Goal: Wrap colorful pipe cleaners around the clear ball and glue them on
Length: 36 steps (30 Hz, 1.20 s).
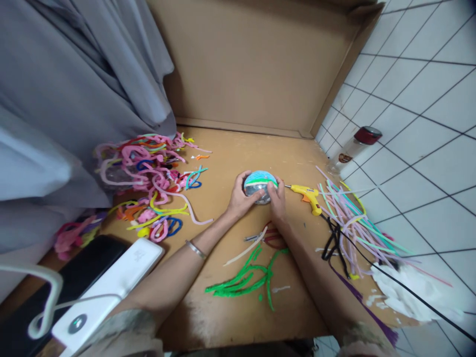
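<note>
A round ball is held between both hands above the middle of the wooden table. Blue and green strips with a pale line cover its upper part, and the lower part looks grey and shiny. My left hand wraps its left side, with the thumb across the front. On the right side, my right hand grips it with thumb and fingers. Just right of that hand lies a yellow glue gun, its nozzle towards the ball. Green fuzzy strips and red-handled scissors lie nearer me.
Tangled coloured pipe cleaners lie at the left, above a white power bank. Pastel strips, a black cable and white tissue are at the right. A bottle stands by the tiled wall; cardboard rises behind.
</note>
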Available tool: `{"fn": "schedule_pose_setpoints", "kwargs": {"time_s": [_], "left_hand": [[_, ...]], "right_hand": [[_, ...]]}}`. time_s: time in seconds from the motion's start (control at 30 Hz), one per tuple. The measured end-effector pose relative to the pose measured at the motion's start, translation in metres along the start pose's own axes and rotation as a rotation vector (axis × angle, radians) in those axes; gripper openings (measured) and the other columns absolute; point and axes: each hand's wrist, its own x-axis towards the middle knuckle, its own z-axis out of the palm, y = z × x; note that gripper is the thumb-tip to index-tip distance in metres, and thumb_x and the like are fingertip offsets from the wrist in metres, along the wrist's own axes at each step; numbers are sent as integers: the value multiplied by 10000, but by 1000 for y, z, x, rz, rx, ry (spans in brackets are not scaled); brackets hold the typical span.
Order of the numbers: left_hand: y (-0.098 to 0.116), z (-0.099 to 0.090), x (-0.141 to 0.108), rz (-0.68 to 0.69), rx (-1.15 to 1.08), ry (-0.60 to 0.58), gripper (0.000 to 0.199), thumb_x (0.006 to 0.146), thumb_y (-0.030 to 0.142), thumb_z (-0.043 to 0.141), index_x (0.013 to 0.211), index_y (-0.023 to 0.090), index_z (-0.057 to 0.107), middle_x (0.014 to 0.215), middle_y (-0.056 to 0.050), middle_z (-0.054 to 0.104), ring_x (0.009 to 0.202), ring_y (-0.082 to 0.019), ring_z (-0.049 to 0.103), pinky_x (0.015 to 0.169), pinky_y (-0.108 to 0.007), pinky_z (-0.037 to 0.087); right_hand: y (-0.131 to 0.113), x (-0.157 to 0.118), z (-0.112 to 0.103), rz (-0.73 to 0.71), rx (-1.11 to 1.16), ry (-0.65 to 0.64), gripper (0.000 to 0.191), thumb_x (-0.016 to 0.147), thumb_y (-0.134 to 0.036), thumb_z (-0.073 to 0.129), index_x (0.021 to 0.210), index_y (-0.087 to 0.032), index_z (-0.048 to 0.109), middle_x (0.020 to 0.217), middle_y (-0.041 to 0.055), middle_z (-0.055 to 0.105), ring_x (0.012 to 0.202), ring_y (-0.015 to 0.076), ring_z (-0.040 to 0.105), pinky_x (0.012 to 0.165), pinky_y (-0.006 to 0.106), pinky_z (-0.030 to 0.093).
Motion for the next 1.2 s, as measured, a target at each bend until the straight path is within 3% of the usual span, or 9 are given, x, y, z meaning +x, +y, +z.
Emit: {"fn": "schedule_pose_setpoints", "kwargs": {"time_s": [0.13, 0.27, 0.5, 0.97, 1.2], "left_hand": [[3, 3, -1, -28, -7, -10, 911, 557, 535, 881, 1299, 195, 477, 1379, -149, 510, 1293, -312, 499, 1109, -435, 398], [7, 2, -2, -76, -117, -98, 940, 534, 476, 899, 1324, 206, 464, 1393, -134, 517, 1294, -315, 503, 1101, -434, 408], [5, -1, 7, -218, -479, -16, 508, 690, 390, 721, 1137, 207, 564, 1308, -102, 602, 1333, -272, 493, 1157, -427, 344], [3, -4, 4, -167, -452, -114, 650, 683, 531, 795, 1194, 207, 559, 1394, -131, 576, 1341, -288, 505, 1140, -434, 377], [1, -5, 6, -222, -504, -79, 575, 682, 368, 767, 1190, 185, 570, 1416, -141, 567, 1353, -287, 504, 1169, -443, 350]], "right_hand": [[-9, -2, -1, -1, -43, 7, 744, 707, -584, 711, 1308, -195, 505, 1302, 125, 574, 1161, 257, 574, 1043, 441, 464], [-14, -2, 0, 28, -22, 13, 800, 658, -550, 758, 1318, -184, 491, 1261, 128, 592, 1094, 259, 606, 993, 446, 498], [-10, 1, 0, 58, -1, 43, 808, 646, -539, 759, 1319, -185, 486, 1217, 119, 614, 1055, 254, 619, 955, 438, 516], [-6, 4, 1, 28, -31, 50, 752, 650, -518, 752, 1287, -200, 512, 1248, 109, 600, 1099, 251, 590, 1016, 465, 473], [-12, 2, 1, 49, 2, 47, 767, 627, -525, 749, 1272, -182, 514, 1229, 120, 603, 1062, 252, 606, 990, 451, 484]]}}
